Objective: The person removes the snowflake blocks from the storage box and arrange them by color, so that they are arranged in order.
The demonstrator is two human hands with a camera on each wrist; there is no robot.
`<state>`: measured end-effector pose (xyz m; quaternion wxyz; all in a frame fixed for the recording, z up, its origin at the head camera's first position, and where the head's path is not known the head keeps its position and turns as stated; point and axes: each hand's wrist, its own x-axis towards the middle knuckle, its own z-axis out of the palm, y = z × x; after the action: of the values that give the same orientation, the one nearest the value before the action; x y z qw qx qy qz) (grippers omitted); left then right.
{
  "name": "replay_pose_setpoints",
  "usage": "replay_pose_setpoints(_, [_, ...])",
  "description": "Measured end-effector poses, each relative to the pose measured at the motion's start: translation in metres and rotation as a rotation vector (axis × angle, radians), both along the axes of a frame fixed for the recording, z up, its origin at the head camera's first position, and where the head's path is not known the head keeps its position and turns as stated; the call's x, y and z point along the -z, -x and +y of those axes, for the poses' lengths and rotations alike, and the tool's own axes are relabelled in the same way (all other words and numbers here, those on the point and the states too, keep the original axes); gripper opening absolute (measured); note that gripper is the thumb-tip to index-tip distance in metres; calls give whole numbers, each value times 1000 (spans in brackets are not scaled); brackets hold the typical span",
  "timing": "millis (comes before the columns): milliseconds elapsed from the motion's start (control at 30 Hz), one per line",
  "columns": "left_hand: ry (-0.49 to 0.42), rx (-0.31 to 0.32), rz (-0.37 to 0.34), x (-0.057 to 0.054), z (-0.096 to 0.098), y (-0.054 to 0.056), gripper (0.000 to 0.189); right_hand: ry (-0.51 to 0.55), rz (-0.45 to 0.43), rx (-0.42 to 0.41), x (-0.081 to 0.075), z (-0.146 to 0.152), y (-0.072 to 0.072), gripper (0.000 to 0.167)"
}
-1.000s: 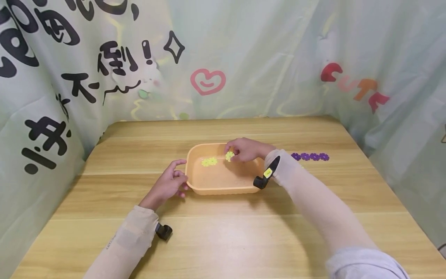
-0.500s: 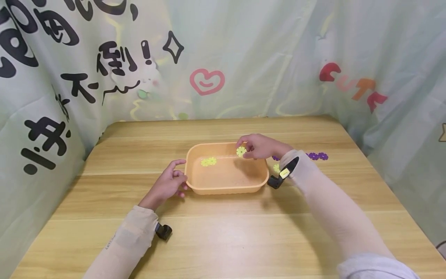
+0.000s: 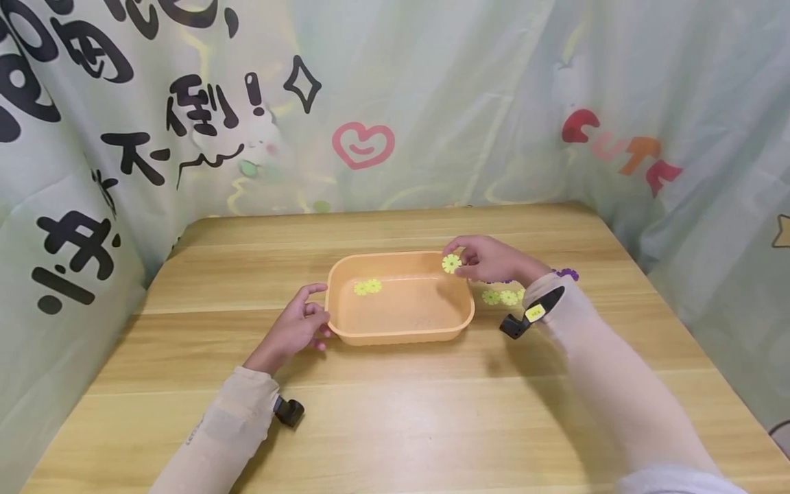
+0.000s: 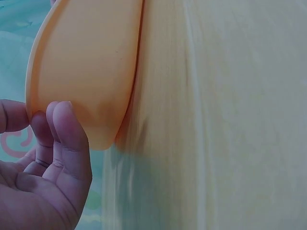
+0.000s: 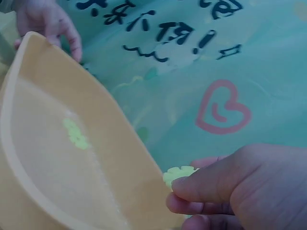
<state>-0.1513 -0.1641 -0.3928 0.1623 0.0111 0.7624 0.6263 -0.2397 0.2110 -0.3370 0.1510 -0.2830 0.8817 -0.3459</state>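
My right hand (image 3: pixel 494 259) pinches a yellow snowflake building disc (image 3: pixel 451 263) between thumb and fingers, above the right end of a shallow orange tray (image 3: pixel 395 337). In the right wrist view the same disc (image 5: pixel 178 175) shows partly behind the thumb. Two more yellow discs (image 3: pixel 367 287) lie together inside the tray toward its left. My left hand (image 3: pixel 293 328) is at the tray's left end, its fairly loose fingers touching the rim from outside. The left wrist view shows fingertips (image 4: pixel 67 120) against the tray's outer wall (image 4: pixel 91 72).
Just right of the tray a row of yellow discs (image 3: pixel 508 297) lies on the wooden table (image 3: pixel 395 425), partly covered by my right wrist. Behind it are purple discs (image 3: pixel 566 274), mostly hidden by the arm. A printed curtain (image 3: pixel 432 103) hangs around the table's back and sides.
My right hand has moved right with the yellow disc, from over the tray's middle to its right end, uncovering yellow discs on the table. The left hand stays at the tray.
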Motion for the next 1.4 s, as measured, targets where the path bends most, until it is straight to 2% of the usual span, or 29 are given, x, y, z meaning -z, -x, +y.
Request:
replay_pose_setpoints(167, [-3,7,-3,0,0,1,55,125,-63,59,7,21,-3,34])
replay_pose_setpoints(400, [-33,4,-10,0,0,1,56,173,-74,100,14,47,-5,34])
replay_pose_setpoints(800, [-29,7,-18,0,0,1,56,146,-104,227,27,79,-19,37])
replay_pose_setpoints(1400, [-43,6,-9,2,-1,2,55,126,-94,291,36,109,-29,42])
